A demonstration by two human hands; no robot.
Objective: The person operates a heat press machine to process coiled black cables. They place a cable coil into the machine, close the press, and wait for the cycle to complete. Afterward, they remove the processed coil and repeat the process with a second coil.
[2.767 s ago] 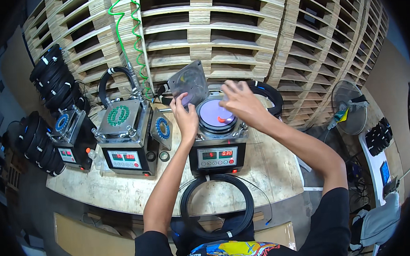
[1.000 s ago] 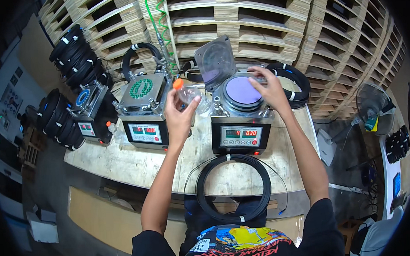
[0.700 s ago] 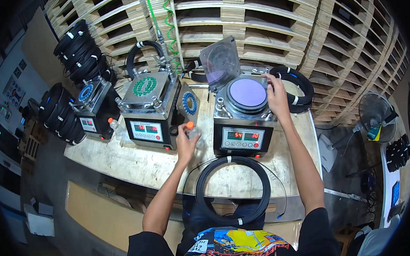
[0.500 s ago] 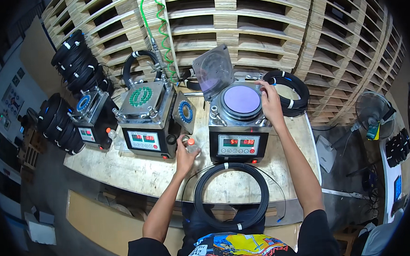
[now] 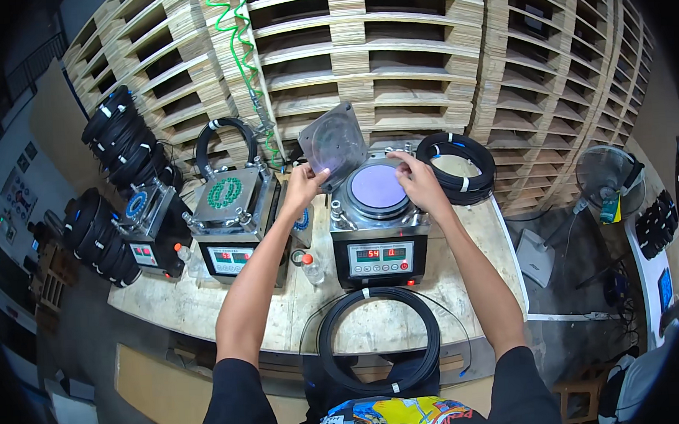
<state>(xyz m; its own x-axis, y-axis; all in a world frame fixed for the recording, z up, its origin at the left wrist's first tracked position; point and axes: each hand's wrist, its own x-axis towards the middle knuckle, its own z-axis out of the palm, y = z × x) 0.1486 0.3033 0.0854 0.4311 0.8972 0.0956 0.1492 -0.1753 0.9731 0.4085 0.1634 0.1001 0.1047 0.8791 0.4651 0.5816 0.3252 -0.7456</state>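
A polishing machine (image 5: 380, 260) with a red-lit display stands on the wooden table in front of me. Its round lilac pad (image 5: 378, 187) is uncovered on top. Behind the pad's left side, a square metal plate (image 5: 334, 142) with a clear round area leans up at a tilt. My left hand (image 5: 304, 186) is closed on the plate's lower left edge, thumb in front. Over the pad's right rim is my right hand (image 5: 421, 181), thumb and forefinger apart, with nothing visible between them. A clear bottle with an orange cap (image 5: 312, 270) stands left of the machine.
Two more machines (image 5: 227, 199) stand to the left, the nearer topped with a green ring of parts. Black cable coils lie at the table's front (image 5: 435, 330), behind right (image 5: 480, 180) and stacked far left (image 5: 95, 232). Wooden pallets (image 5: 362, 61) rise behind; a green air hose (image 5: 249, 71) hangs there.
My left hand has left the bottle, which stands on the table, and has taken hold of the plate's edge. My right hand has moved from the machine's rear right post to the pad's rim.
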